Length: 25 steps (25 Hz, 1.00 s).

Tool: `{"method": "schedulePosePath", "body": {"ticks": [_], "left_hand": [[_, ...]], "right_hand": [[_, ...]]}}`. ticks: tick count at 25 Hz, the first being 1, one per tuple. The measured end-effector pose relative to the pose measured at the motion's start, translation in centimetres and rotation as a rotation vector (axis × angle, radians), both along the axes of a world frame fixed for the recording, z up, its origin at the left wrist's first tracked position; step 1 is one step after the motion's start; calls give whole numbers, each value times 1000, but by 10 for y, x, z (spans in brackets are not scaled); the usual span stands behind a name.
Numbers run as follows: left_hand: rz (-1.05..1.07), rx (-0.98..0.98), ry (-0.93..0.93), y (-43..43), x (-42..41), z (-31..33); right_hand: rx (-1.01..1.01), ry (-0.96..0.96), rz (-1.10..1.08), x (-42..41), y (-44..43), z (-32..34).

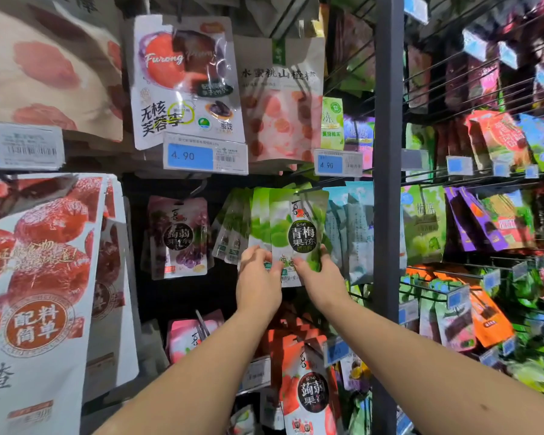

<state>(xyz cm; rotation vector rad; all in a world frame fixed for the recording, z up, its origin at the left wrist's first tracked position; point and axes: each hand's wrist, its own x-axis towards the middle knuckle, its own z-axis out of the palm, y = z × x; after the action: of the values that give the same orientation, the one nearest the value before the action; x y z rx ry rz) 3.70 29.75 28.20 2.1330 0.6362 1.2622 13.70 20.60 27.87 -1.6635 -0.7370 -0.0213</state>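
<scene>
A row of green snack pouches hangs from a hook at the middle of the shop rack. The front green pouch (296,227) has a black round label. My right hand (319,277) grips its lower right corner, thumb on the front and fingers behind. My left hand (258,277) holds the bottom edges of the green pouches (258,215) just behind and to the left, fingers curled over them. Both forearms reach up from the bottom of the view.
A purple pouch (178,237) hangs to the left, pale blue pouches (355,227) to the right. Red pouches (308,387) hang below my arms. Price tags (190,156) line the row above. A dark upright post (387,199) stands right of my hands, with more packed hooks beyond.
</scene>
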Motion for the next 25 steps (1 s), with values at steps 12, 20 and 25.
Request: {"method": "schedulePosePath", "body": {"ticks": [12,20,25], "left_hand": [[5,-105,-108,-15,-6,4],[-144,-112,-103,-116,-66,-40],[-339,-190,146,-205,-104,-107]], "right_hand": [[-22,45,12,-5,-24,0],[-194,26,-73,-71,-132,-43],[-252,118,-122,-122,-230,-91]]}}
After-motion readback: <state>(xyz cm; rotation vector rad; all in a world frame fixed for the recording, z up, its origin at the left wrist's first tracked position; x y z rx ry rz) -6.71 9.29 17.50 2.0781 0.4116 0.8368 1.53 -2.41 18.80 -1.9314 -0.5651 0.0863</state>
